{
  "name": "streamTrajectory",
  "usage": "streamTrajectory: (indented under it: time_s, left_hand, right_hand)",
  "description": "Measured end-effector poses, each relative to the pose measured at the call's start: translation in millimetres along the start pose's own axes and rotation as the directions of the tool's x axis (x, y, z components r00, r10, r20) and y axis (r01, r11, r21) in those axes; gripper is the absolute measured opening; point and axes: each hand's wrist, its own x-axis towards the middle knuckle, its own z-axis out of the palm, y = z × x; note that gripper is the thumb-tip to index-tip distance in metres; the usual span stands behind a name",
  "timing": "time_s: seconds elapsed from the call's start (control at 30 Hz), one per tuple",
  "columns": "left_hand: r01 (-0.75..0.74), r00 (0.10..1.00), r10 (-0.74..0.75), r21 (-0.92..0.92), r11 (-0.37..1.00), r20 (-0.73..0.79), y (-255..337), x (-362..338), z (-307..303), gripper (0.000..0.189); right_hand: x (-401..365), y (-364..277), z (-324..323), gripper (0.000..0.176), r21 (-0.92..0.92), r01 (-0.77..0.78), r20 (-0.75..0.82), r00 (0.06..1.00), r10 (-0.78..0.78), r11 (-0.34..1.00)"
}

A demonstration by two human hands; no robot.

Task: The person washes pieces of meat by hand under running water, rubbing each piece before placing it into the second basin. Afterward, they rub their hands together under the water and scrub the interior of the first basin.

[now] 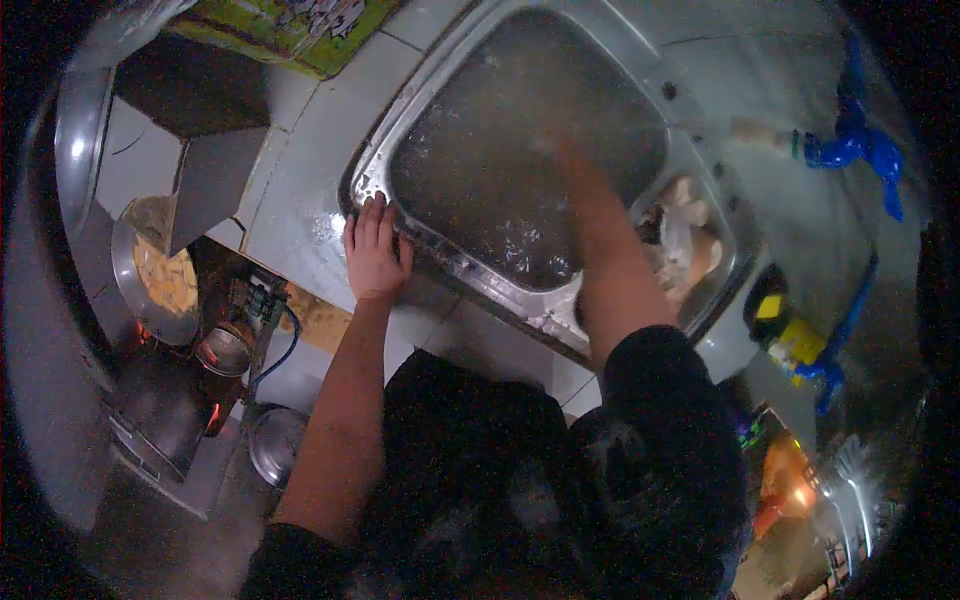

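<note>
A metal sink (365,175) holds dark, murky water (490,170) across its large basin. My left hand (378,250) rests on the near left corner of the sink's rim, palm down with fingers stretched out. Reaching into the water, my right hand (568,150) shows only as a faint reddish shape below the surface. Its fingers are hidden, and whether it holds anything cannot be seen. Pale, rounded items (685,235), too blurred to name, lie in the smaller basin to the right of my right forearm.
Blue tap fittings (860,150) stick out at the right, above a dark bottle with a yellow label (795,335). At the left, a pan of yellowish food (165,280) and a small pot (225,350) sit near flames. Forks (852,475) stand lower right.
</note>
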Motion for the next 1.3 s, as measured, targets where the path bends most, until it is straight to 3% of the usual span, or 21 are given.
streamTrajectory:
  time_s: [0.2, 0.33, 0.47, 0.53, 0.63, 0.67, 0.7, 0.8, 0.93, 1.0, 1.1, 1.23, 1.3]
  left_hand:
    - [0.012, 1.0, -0.012, -0.006, 1.0, 0.019, 0.4, -0.7, -0.4, 0.044]
    - [0.026, 0.998, -0.026, 0.001, 1.0, 0.056, 2.3, -0.1, -4.5, 0.044]
    - [0.024, 0.999, -0.024, 0.01, 1.0, 0.039, 1.3, -0.7, -2.4, 0.045]
    - [0.025, 0.999, -0.026, 0.007, 1.0, 0.047, 0.7, -1.4, -2.5, 0.045]
    - [0.024, 0.998, -0.024, 0.006, 1.0, 0.055, -0.6, -1.6, -0.7, 0.046]
    - [0.02, 0.998, -0.02, 0.01, 1.0, 0.056, -0.6, -1.8, 0.0, 0.046]
    - [0.019, 0.998, -0.02, 0.009, 1.0, 0.055, -0.1, -2.0, 0.1, 0.046]
    - [0.035, 0.997, -0.036, 0.02, 0.999, 0.064, 0.5, -0.8, -0.1, 0.045]
    - [0.031, 0.998, -0.031, 0.006, 1.0, 0.05, 0.7, -0.4, -0.6, 0.044]
    - [0.029, 0.998, -0.029, 0.007, 1.0, 0.054, 0.0, -0.7, -0.2, 0.044]
    - [0.031, 0.997, -0.032, 0.031, 0.999, 0.066, -0.6, -1.2, 0.6, 0.045]
    - [0.036, 0.995, -0.039, 0.036, 0.999, 0.087, -2.0, -0.7, 0.0, 0.045]
    - [0.034, 0.996, -0.037, 0.041, 0.999, 0.085, -2.6, -1.1, 0.6, 0.045]
  right_hand:
    - [-51.5, 29.4, -4.7, 0.04, 0.039, 0.14, -0.285, 0.951, -0.123, 0.989]
    - [-73.1, 4.2, -18.5, 0.04, 0.154, 0.006, 0.069, 0.997, -0.017, 0.988]
    - [-86.7, -15.1, -7.3, 0.041, 0.296, -0.163, 0.496, 0.868, -0.006, 0.941]
    - [-88.3, -24.7, -11.8, 0.041, 0.379, -0.272, 0.627, 0.779, -0.029, 0.884]
    - [-88.5, -54.5, -44.7, 0.041, 0.484, -0.347, 0.653, 0.754, -0.068, 0.803]
    - [-77.4, -85.7, -82.0, 0.035, 0.644, -0.57, 0.684, 0.728, -0.05, 0.511]
    - [-67.7, -108.2, -114.1, 0.03, 0.696, -0.705, 0.715, 0.697, -0.05, 0.137]
    - [-54.2, -131.5, -159.1, 0.037, 0.707, -0.706, 0.707, 0.707, -0.02, 0.036]
    - [-37.9, -107.3, -141.1, 0.036, 0.726, -0.681, 0.688, 0.72, -0.092, 0.097]
    - [-32.1, -103.0, -134.3, 0.023, 0.798, -0.597, 0.593, 0.802, 0.068, 0.079]
    - [-23.5, -101.0, -128.2, 0.023, 0.796, -0.602, 0.588, 0.794, 0.151, 0.066]
    - [-13.4, -75.9, -96.9, 0.04, 0.747, -0.653, 0.656, 0.754, 0.016, 0.121]
    - [-8.3, -79.8, -97.6, 0.043, 0.67, -0.665, 0.69, 0.722, 0.056, 0.33]
